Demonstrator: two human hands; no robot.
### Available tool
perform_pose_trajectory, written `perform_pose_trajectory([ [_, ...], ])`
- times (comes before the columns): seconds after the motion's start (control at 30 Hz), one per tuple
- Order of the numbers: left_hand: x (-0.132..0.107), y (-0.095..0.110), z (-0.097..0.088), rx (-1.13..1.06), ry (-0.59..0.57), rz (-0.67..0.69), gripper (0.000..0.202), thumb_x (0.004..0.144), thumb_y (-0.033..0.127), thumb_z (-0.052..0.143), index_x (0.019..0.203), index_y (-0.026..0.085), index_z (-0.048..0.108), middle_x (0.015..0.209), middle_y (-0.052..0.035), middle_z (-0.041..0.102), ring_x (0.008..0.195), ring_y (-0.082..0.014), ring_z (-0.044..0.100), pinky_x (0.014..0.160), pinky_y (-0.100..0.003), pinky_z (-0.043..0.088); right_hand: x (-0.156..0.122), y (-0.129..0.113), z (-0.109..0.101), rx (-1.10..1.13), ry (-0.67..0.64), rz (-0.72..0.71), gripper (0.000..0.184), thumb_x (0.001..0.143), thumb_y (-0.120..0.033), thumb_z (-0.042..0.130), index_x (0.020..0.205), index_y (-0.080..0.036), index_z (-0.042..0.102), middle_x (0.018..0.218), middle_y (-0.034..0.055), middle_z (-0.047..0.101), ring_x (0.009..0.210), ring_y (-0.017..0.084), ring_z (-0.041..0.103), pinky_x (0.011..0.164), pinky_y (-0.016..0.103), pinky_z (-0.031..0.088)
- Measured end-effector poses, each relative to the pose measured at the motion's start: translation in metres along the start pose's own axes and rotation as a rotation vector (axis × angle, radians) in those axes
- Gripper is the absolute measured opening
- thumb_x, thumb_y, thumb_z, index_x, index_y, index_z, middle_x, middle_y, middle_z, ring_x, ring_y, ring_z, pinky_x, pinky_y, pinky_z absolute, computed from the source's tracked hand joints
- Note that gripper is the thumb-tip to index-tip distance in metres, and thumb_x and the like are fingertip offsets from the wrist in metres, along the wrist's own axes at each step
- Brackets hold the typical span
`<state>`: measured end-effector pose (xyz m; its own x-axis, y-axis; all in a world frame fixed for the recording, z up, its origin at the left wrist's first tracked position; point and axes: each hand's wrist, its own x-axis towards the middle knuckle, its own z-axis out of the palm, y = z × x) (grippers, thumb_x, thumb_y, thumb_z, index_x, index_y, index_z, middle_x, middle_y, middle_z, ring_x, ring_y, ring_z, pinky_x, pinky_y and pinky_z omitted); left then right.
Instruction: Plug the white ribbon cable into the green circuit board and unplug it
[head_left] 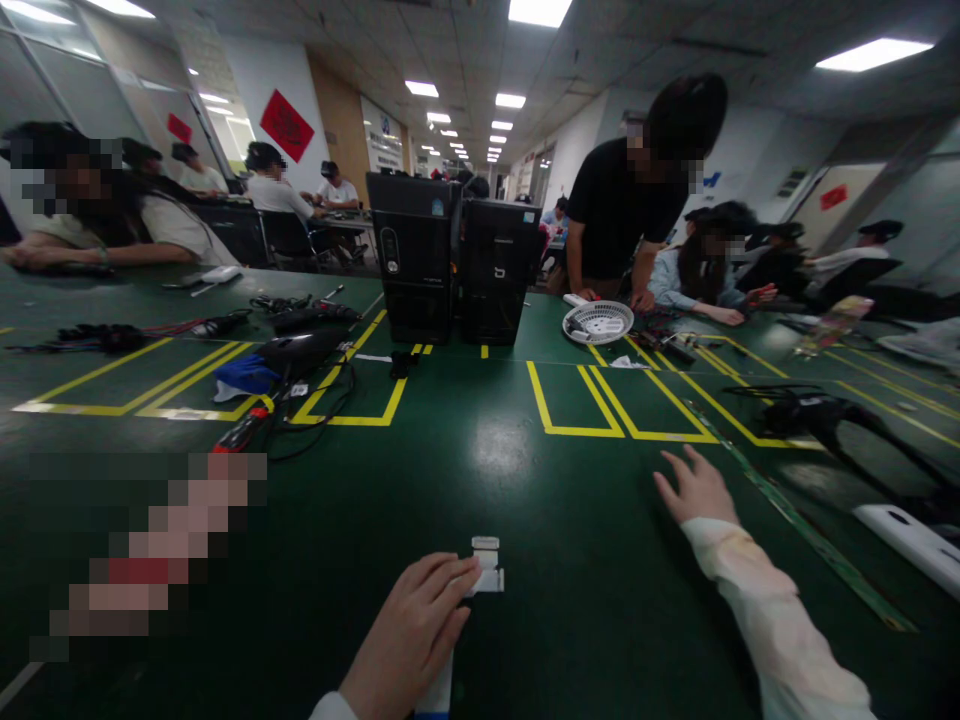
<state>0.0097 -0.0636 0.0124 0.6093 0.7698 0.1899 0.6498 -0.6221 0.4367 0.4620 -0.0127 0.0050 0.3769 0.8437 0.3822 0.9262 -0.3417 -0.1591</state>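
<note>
My left hand (412, 630) lies low over a white flat ribbon cable (489, 580) on the green table, its fingers together and closed on the strip. The cable's connector end (485, 543) shows beyond my fingertips. Under my palm, a pale strip with a blue end (433, 690) comes out towards me; whether it is the same cable is hidden. Off to the right, my right hand (697, 487) is open with nothing in it, fingers spread above the table. Nearest to it are yellow tape outlines (671, 436) and a long narrow green circuit board (795, 520).
Two black computer towers (491, 270) stand at the back centre. A screwdriver-like red-and-black handle (241, 428), cables and a blue-and-black item (247, 375) lie left. At right are a white basket (598, 322), black gear (817, 412) and a white device (911, 548). People surround the tables.
</note>
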Motion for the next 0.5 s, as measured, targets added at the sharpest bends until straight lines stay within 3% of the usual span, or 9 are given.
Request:
perform_pose_trajectory([
  [0.1,0.000,0.001,-0.001,-0.008,-0.024,0.003,0.040,0.095,0.029,0.042,0.134,0.034,0.044,0.133,0.0027,0.055,0.122,-0.0204,0.047,0.099,-0.042,0.045,0.013,0.058,0.002,-0.079,0.059,0.260,0.058,0.085,-0.042,0.037,0.122,-0.001,0.053,0.137,0.0306,0.034,0.129,0.043,0.028,0.100,0.057,0.028],
  [0.2,0.000,0.001,-0.001,-0.015,-0.027,0.004,0.041,0.095,0.028,0.041,0.135,0.035,0.042,0.132,0.0026,0.055,0.122,-0.0208,0.046,0.098,-0.043,0.045,0.011,0.091,0.005,-0.098,0.077,0.413,0.064,0.086,-0.048,0.029,0.128,-0.002,0.046,0.138,0.0329,0.031,0.130,0.045,0.025,0.095,0.062,0.027],
  [0.37,-0.001,-0.001,-0.001,0.000,-0.045,-0.017,0.041,0.095,0.030,0.041,0.136,0.036,0.041,0.134,0.0045,0.053,0.123,-0.0200,0.046,0.098,-0.043,0.046,0.012,0.115,0.013,-0.101,-0.040,0.463,0.060,0.085,-0.050,0.030,0.124,-0.010,0.051,0.130,0.0287,0.045,0.122,0.041,0.041,0.088,0.060,0.034],
  [0.5,0.000,0.000,-0.001,0.013,-0.042,-0.021,0.040,0.095,0.029,0.040,0.135,0.035,0.042,0.134,0.0050,0.053,0.122,-0.0191,0.047,0.098,-0.042,0.046,0.018,0.123,0.014,-0.119,-0.134,0.440,0.061,0.085,-0.050,0.030,0.122,-0.009,0.055,0.136,0.0264,0.041,0.124,0.042,0.038,0.092,0.060,0.030],
])
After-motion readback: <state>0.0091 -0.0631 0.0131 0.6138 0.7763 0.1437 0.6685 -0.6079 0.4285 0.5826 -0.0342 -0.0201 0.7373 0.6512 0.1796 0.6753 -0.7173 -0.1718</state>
